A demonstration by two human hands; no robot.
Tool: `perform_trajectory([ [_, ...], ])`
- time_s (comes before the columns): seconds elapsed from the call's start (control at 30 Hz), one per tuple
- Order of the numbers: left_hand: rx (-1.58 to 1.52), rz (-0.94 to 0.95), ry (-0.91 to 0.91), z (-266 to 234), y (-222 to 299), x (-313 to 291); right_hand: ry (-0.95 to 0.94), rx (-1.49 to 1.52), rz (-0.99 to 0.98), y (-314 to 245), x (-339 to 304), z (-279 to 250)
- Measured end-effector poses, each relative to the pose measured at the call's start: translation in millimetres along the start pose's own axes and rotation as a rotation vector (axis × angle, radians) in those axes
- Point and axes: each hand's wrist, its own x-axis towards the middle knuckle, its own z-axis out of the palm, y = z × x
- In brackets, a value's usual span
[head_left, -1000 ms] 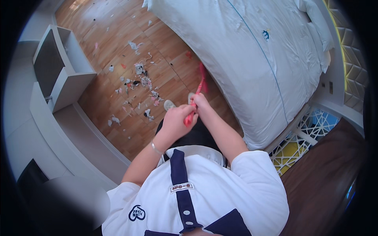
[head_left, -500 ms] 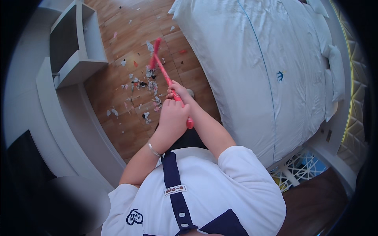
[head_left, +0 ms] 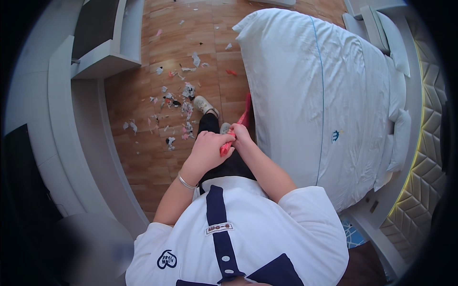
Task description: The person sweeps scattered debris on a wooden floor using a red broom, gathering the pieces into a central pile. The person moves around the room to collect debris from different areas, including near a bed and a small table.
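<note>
Head view: both hands (head_left: 223, 143) clenched round red handle (head_left: 240, 123), tight against bed edge (head_left: 252, 124); littered floor (head_left: 143, 138) open leftward.

From my remote feed, I saw a white short-sleeved polo shirt (head_left: 257, 238) with a navy placket (head_left: 220, 224) carrying white buttons, a navy collar, a small badge pinned beside the placket and a heart-shaped emblem on the left sleeve. A thin silver bangle (head_left: 185, 181) circled the left wrist. Black trousers (head_left: 224, 159) and pale lace-up shoes (head_left: 206, 105) completed the outfit.
</note>
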Motion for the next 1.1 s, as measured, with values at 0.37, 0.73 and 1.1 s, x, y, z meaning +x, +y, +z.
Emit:
perform_trajectory([
  [0.37, 0.254, -0.011, 0.176, -103.6, -60.6, 84.7, -0.287, -0.309, -0.052, -101.5, 22.6, 196.0],
  [0.73, 0.093, 0.014, 0.076, -135.2, -85.7, 126.7, -0.029, -0.377, -0.005, -154.9, 37.6, 211.2],
  [1.1, 0.140, -0.165, 0.347, -143.6, -109.9, 156.3, -0.353, -0.487, 0.199, -174.0, 88.9, 266.9],
])
